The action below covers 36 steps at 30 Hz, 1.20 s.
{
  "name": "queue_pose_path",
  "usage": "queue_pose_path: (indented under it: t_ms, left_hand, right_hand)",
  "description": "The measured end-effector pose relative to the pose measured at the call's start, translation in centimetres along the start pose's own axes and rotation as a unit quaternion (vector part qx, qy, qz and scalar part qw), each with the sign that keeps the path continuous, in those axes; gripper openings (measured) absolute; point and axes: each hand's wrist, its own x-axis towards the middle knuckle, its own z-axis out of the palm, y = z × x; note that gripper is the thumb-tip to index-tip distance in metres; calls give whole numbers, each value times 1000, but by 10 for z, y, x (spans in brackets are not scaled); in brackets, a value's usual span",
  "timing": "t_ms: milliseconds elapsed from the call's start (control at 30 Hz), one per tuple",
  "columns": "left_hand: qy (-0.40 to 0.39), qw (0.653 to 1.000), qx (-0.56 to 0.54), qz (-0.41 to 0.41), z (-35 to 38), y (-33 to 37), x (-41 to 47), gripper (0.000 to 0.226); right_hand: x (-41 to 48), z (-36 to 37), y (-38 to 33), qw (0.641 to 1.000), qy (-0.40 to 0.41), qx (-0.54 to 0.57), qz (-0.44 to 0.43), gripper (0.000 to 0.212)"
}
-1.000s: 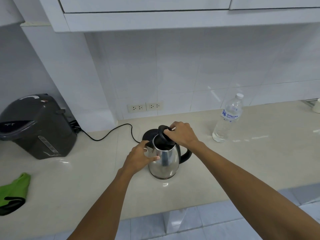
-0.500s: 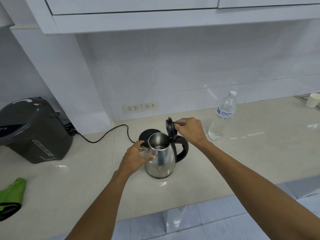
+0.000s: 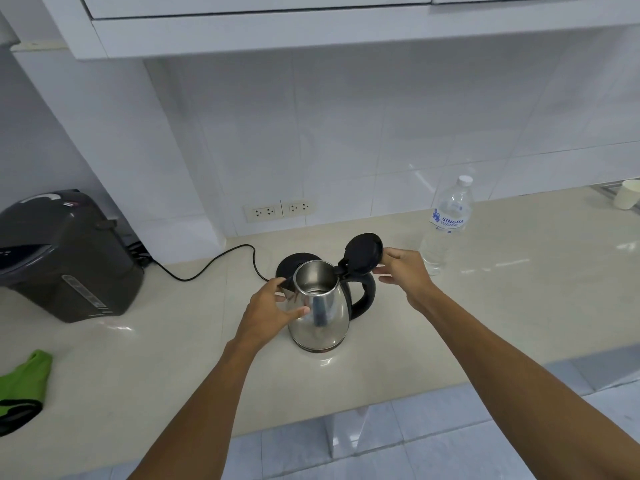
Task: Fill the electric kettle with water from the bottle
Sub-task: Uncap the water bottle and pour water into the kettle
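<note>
A steel electric kettle (image 3: 320, 318) with a black handle stands on the beige counter (image 3: 519, 299), in front of its black base (image 3: 289, 263). Its black lid (image 3: 363, 251) is swung up and back, and the mouth shows an empty steel inside. My left hand (image 3: 273, 308) grips the kettle's body at the spout side. My right hand (image 3: 403, 270) is just right of the lid, fingers spread, fingertips at or near the lid's edge. A clear water bottle (image 3: 446, 225) with a white cap stands upright behind my right hand.
A dark grey water dispenser (image 3: 65, 258) sits at the left, with a black cord (image 3: 207, 265) running to the kettle base. Wall sockets (image 3: 278, 211) are behind. A green cloth (image 3: 24, 382) lies at the left edge, a paper cup (image 3: 627, 194) at the far right.
My right hand has swung the lid from shut on the kettle up and back to fully open, then loosened its fingers. My left hand has kept its hold on the body.
</note>
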Motion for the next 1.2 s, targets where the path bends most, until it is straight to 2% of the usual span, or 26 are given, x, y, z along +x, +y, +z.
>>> queue_pose_path:
  t_ms: [233,400,500,567,667,800,967,1200]
  left_hand:
    - [1,1000,-13,-4,3,-2,-1,87]
    - [1,1000,-15,-17,6,-2,-7,91]
    - [-15,997,40,-69,14,-9,-22,89]
    - [-47,988,116,-89,25,-17,-38,74]
    - [-80,977,170,-102,49,-12,-59,56]
    - [-138,968,204,-49,98,30,-60,53]
    - [-152,977,151,-1,167,107,-25,63]
    - [-125,981,147,31,234,204,50,61]
  right_hand:
    - [-3,-6,17,995,-18,83,57,22]
    - [-6,-7,18,995,-19,80,60,24]
    - [-8,-20,18,999,-15,8,46,22]
    - [-9,-36,17,997,-12,-65,28,20]
    - [-3,-67,16,984,13,-176,9,15]
    - [13,-113,14,961,36,-273,5,15]
    - [40,-167,7,960,59,-274,-4,16]
    - [90,-227,-10,970,53,-237,-25,21]
